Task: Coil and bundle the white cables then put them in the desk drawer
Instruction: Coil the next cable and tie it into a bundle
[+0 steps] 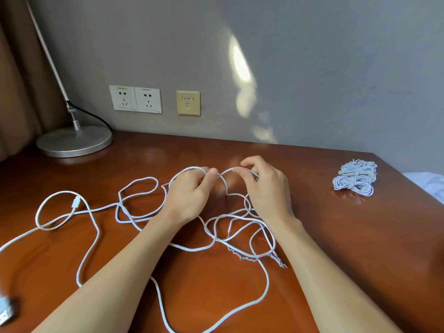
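— What are we counting on the tabletop?

— We are counting two hands. The left hand and the right hand are hovering close together at mid-table. Each is pinching the loose white cable between thumb and curled fingers, and a short arch of it is rising between them.

— One cable or several?

— We cannot tell, as the loops are crossing too often. We are making out one small white connector at the left, one blurred plug at the near left edge, and one frayed end showing coloured strands beside the right forearm.

— Which way is it running?

— We are seeing it sprawling mainly left to right, its long axis along the front edge, with loops passing under both forearms. The held stretch is also running left to right.

— And the coiled ones?

— A heap of coiled white bundles is lying well apart, near the far right corner. We cannot tell how many.

— Anything else?

— One round lamp base is standing at the far left. We are counting two power sockets and one data socket on the wall.
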### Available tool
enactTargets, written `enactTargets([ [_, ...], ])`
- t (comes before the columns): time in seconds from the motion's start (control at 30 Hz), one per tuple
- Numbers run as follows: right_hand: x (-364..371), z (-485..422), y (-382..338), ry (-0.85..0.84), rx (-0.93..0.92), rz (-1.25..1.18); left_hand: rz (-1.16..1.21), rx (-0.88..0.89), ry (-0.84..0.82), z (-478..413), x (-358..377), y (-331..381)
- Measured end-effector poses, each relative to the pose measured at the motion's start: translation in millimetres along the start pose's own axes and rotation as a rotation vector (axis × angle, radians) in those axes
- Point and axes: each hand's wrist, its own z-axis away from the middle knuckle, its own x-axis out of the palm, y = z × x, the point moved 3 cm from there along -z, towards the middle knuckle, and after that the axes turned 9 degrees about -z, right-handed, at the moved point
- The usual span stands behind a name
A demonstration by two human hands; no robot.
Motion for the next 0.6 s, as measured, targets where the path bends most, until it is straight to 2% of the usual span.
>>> enactTargets([
  [0.13,-0.7,1.4,1.4,0.005,0.048,0.067,-0.104,-0.043,-0.077,3.1,1.8,-0.6],
  [0.2,-0.3,0.9,1.7,-0.009,0.080,0.028,-0.200,-0.067,-0.091,2.8,2.2,1.3],
  [0.33,3.0,0.6,-3.9,-0.068,-0.001,-0.134,-0.250,-0.113,-0.082,2.4,2.5,-0.1],
  [0.47,8.0,-1.4,2.8,-0.112,-0.011,-0.214,0.015,-0.204,-0.148,1.2,1.8,-0.6],
  [0.6,6.1,-2.2,10.2,-0.138,0.097,-0.235,0.402,-0.282,-0.280,2.2,3.7,4.6],
])
